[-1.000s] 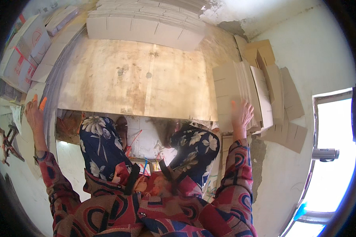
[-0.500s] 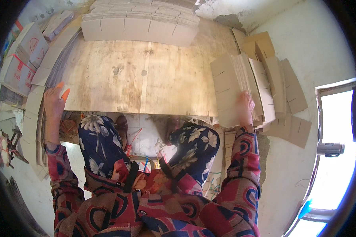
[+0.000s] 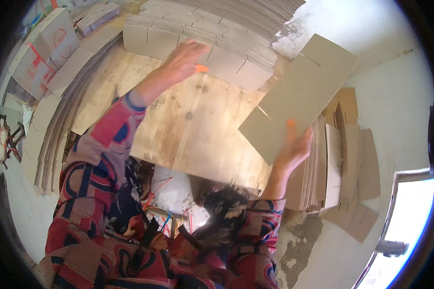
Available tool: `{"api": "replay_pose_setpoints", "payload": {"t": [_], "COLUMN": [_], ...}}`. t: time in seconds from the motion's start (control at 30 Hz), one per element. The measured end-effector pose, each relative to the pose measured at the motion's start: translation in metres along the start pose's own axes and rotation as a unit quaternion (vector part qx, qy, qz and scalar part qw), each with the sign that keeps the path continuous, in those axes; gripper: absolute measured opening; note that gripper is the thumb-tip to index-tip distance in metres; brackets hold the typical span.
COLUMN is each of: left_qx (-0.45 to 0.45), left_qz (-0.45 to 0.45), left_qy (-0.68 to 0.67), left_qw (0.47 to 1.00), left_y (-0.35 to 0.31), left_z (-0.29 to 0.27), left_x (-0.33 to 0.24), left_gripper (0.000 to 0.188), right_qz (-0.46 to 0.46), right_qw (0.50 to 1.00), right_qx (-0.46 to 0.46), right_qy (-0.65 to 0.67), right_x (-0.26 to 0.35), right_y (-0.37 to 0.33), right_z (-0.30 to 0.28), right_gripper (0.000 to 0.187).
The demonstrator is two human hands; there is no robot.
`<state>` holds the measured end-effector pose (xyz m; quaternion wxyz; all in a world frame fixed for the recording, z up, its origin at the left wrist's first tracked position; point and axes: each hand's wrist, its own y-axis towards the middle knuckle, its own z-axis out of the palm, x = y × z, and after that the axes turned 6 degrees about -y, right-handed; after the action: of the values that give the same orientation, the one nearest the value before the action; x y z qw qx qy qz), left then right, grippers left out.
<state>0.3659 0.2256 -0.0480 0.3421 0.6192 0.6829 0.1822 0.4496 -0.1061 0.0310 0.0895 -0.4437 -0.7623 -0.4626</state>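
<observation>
My right hand (image 3: 294,150) grips the near end of a slotted cardboard divider strip (image 3: 301,89), its orange-covered thumb on the strip's face. The strip is held tilted over the right part of the wooden table (image 3: 212,120), above the stacked cardboard at the right. My left hand (image 3: 184,59), slightly blurred, reaches over the table to the front of the far stack of cardboard strips (image 3: 246,70). Its orange-tipped thumb stands apart from the fingers, and nothing shows in it. Whether it touches the stack I cannot tell.
At the table's right stands a leaning row of cardboard pieces (image 3: 333,168). More cardboard sheets (image 3: 58,139) line the left edge, beside white boxes with red marks (image 3: 36,70). A bright window (image 3: 395,221) is at the lower right. My knees are under the table's near edge.
My right hand has lifted a divider strip from the right stack. My left hand has moved from the table's left edge across to the far stack. The view has turned.
</observation>
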Motion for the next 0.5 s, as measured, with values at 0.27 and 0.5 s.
{"api": "replay_pose_setpoints", "payload": {"t": [0.27, 0.5], "left_qx": [0.138, 0.096], "left_qz": [-0.05, 0.026], "left_qy": [0.091, 0.022], "left_qw": [0.985, 0.995], "left_y": [0.079, 0.079], "left_z": [0.079, 0.084], "left_x": [-0.011, 0.005], "left_gripper": [0.042, 0.025], "right_qz": [-0.023, -0.021], "right_qw": [0.999, 0.999], "right_qx": [-0.03, -0.041], "right_qy": [-0.023, -0.026], "right_x": [-0.022, -0.029], "right_y": [0.006, 0.013], "right_z": [0.044, 0.056], "right_gripper": [0.039, 0.04]}}
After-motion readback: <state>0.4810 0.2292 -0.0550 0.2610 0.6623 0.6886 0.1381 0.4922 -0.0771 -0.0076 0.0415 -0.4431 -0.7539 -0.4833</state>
